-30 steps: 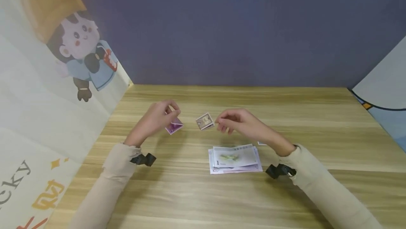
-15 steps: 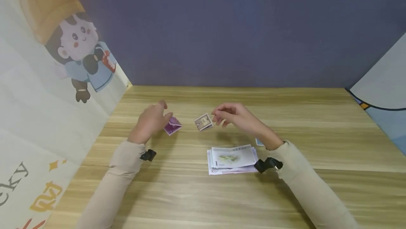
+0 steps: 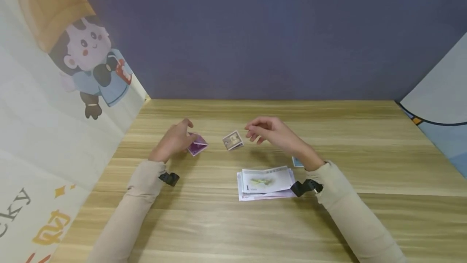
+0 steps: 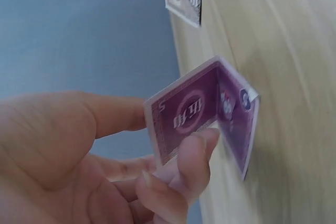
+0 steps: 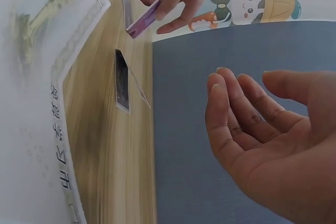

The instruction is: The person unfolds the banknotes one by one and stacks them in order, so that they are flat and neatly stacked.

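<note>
My left hand (image 3: 174, 140) pinches one half of a small folded purple banknote (image 4: 184, 109) between thumb and fingers. In the left wrist view the note stands half unfolded in a V, its other half close to the table. A brownish folded banknote (image 3: 232, 140) sits on the table to its right, its upper flap slightly raised. Just right of that note hovers my right hand (image 5: 268, 135), fingers loosely bent and holding nothing. Nearer to me lies a stack of paper banknotes (image 3: 264, 181), a white one marked 1 on top, with a bluish and a pinkish note showing beneath.
A light blue paper corner (image 3: 297, 162) peeks out from behind my right forearm. The wooden table (image 3: 219, 226) ends at a dark blue panel (image 3: 255, 36) at the back. A white printed cloth (image 3: 33, 105) hangs along the left side.
My left hand drew back left off the purple note, then closed on its left part again. The right hand shifted slightly up and left, still empty. The notes stay in place.
</note>
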Available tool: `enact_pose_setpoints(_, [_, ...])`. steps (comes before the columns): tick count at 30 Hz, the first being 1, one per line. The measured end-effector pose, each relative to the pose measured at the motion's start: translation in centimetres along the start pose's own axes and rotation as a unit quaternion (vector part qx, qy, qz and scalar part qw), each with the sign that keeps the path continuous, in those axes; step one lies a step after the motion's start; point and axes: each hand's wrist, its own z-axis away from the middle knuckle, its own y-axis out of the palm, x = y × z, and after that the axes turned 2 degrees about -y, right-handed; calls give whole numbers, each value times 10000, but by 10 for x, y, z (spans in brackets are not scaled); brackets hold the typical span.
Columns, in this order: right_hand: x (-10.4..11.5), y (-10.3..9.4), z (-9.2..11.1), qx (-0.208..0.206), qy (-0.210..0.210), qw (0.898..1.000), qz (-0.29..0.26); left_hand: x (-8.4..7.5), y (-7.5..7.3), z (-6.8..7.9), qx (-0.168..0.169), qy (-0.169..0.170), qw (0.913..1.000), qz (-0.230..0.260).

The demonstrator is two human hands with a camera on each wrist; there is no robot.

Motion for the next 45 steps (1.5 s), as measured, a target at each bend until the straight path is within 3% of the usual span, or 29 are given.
enact_pose_setpoints(6, [-4,3,-1,72,-81,9999,13,2,4,-3,68,98,9999,104])
enact_pose_setpoints(12, [-6,4,-2,63,-27,9999,97,-3,1,-4,-24,578,9983,115])
enact_pose_setpoints(17, [-8,4,-2,64,-22,9999,132,-18,-7,3,-49,1013,9918,781])
enact_pose_setpoints(20, [-8,6,-2,41,-15,10000,74,-29,-11,10,100,1317,9818,1366])
enact_pose_setpoints(22, [-9,8,-3,49,25,9999,-112,-37,-14,16,302,1567,9703,1818])
enact_pose_setpoints(27, [-10,12,-3,497,258,9928,-1061,-52,-19,32,952,2138,9257,2972])
enact_pose_setpoints(30, [-6,13,-1,981,310,9810,-1648,-60,-20,41,1195,2360,9061,3301])
enact_pose_setpoints(32, [-1,13,0,1236,134,9727,-1961,-65,-21,45,1263,2420,9014,3361])
enact_pose_setpoints(36, [12,10,5,1536,-389,9596,-2326,-74,-21,51,1267,2507,8999,3335])
enact_pose_setpoints(38, [18,8,8,1517,-553,9641,-2110,-77,-21,54,1217,2587,8998,3296])
enact_pose_setpoints(40, [23,5,12,1334,-574,9774,-1535,-78,-19,56,1151,2660,9005,3243])
enact_pose_setpoints(42, [27,2,16,1031,-493,9899,-836,-78,-18,57,1042,2695,9030,3180])
enact_pose_setpoints(45, [32,-1,21,577,-376,9976,-94,-78,-15,58,827,2667,9107,3044])
